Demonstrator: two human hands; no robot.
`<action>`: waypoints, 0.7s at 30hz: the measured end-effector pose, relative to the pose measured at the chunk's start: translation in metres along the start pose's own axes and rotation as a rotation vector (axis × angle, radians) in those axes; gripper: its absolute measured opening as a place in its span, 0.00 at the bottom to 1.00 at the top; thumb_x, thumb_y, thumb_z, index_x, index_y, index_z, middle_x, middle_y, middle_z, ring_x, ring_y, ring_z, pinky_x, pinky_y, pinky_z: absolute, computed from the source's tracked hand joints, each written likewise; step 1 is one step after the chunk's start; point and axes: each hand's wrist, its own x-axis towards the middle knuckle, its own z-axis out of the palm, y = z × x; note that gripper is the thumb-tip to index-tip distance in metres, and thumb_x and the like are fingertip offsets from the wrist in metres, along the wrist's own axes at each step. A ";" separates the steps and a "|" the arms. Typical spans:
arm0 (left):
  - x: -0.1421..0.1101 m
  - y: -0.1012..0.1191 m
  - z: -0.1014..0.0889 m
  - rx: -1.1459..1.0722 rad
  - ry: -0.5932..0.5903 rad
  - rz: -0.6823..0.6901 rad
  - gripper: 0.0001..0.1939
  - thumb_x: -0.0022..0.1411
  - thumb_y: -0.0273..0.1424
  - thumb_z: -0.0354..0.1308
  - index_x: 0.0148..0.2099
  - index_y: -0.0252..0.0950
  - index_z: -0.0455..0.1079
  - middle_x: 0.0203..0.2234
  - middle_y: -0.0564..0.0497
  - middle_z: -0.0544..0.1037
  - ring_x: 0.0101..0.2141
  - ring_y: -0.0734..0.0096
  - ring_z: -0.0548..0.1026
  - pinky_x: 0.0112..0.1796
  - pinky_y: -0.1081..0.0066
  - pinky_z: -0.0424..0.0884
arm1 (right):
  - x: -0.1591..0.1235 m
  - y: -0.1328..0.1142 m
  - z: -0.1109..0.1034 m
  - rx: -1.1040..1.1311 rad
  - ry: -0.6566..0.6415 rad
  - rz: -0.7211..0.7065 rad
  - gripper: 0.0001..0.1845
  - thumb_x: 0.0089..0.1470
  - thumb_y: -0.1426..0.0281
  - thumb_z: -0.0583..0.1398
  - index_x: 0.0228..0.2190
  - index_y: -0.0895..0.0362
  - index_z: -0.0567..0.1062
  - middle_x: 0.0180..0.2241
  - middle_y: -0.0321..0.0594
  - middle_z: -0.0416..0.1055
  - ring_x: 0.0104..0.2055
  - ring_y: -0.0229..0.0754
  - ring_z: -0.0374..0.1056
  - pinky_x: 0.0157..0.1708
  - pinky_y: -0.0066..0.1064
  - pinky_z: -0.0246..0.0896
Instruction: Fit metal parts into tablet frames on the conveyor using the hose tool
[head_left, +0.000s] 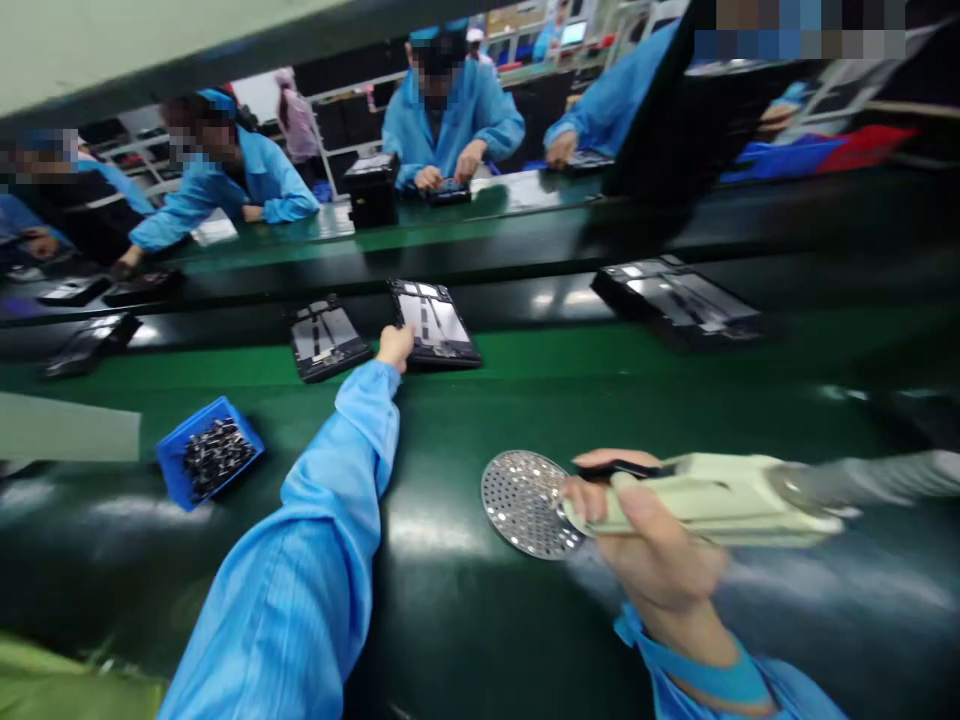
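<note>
My left hand (395,347) reaches far forward, its fingers closed on the left edge of an opened tablet (439,325). Silver sheets and dark strips show inside the black frame. Just left of it lies a similar opened tablet (328,338). In my right hand (660,545) is a pale green handheld tool (720,498) with a black lever and a grey hose running off to the right. A round perforated metal disc (525,505) sits at the tool's front end, over the green worktop (450,620).
A blue bin (176,470) with many small dark parts stands at the left. Another opened tablet (686,300) lies on the belt (525,350) to the right. Across the line, co-workers in blue coats (480,115) handle similar devices. A dark panel (667,120) hangs at upper right.
</note>
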 end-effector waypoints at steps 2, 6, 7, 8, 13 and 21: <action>-0.025 -0.020 -0.016 -0.082 0.018 -0.020 0.14 0.73 0.35 0.61 0.54 0.31 0.73 0.48 0.42 0.80 0.47 0.62 0.80 0.49 0.58 0.80 | 0.001 -0.002 0.000 0.047 -0.013 0.003 0.17 0.50 0.51 0.71 0.31 0.52 0.83 0.14 0.32 0.65 0.18 0.40 0.64 0.22 0.36 0.64; -0.106 -0.074 -0.067 -0.192 0.012 -0.030 0.07 0.67 0.29 0.63 0.44 0.30 0.73 0.40 0.41 0.83 0.44 0.60 0.82 0.50 0.62 0.78 | 0.002 -0.008 0.003 0.070 -0.033 0.042 0.18 0.47 0.50 0.72 0.29 0.50 0.84 0.13 0.34 0.63 0.18 0.41 0.64 0.21 0.37 0.66; -0.129 -0.089 -0.082 -0.205 0.015 -0.028 0.10 0.64 0.31 0.66 0.44 0.32 0.73 0.40 0.42 0.83 0.45 0.60 0.82 0.50 0.63 0.77 | 0.001 -0.010 0.004 0.058 -0.013 0.054 0.18 0.45 0.49 0.72 0.29 0.50 0.84 0.13 0.35 0.63 0.18 0.41 0.64 0.21 0.38 0.66; -0.149 -0.102 -0.096 -0.209 0.012 -0.034 0.14 0.59 0.34 0.70 0.43 0.32 0.73 0.40 0.42 0.83 0.45 0.59 0.82 0.50 0.64 0.77 | 0.001 -0.011 0.004 0.043 0.004 0.071 0.18 0.44 0.48 0.73 0.28 0.49 0.84 0.13 0.36 0.62 0.18 0.43 0.64 0.20 0.40 0.66; -0.194 -0.138 -0.147 -0.393 -0.044 -0.112 0.30 0.46 0.44 0.77 0.46 0.34 0.73 0.37 0.46 0.83 0.39 0.60 0.83 0.43 0.65 0.79 | 0.000 -0.013 0.005 -0.001 0.075 0.100 0.17 0.40 0.48 0.71 0.25 0.47 0.85 0.13 0.40 0.60 0.17 0.48 0.63 0.16 0.47 0.65; -0.147 -0.104 -0.176 -0.405 0.265 -0.138 0.12 0.49 0.28 0.69 0.36 0.34 0.71 0.25 0.49 0.79 0.30 0.64 0.81 0.35 0.70 0.77 | 0.005 -0.005 0.006 0.072 0.013 0.055 0.17 0.44 0.51 0.72 0.26 0.51 0.85 0.13 0.38 0.63 0.17 0.43 0.64 0.17 0.38 0.65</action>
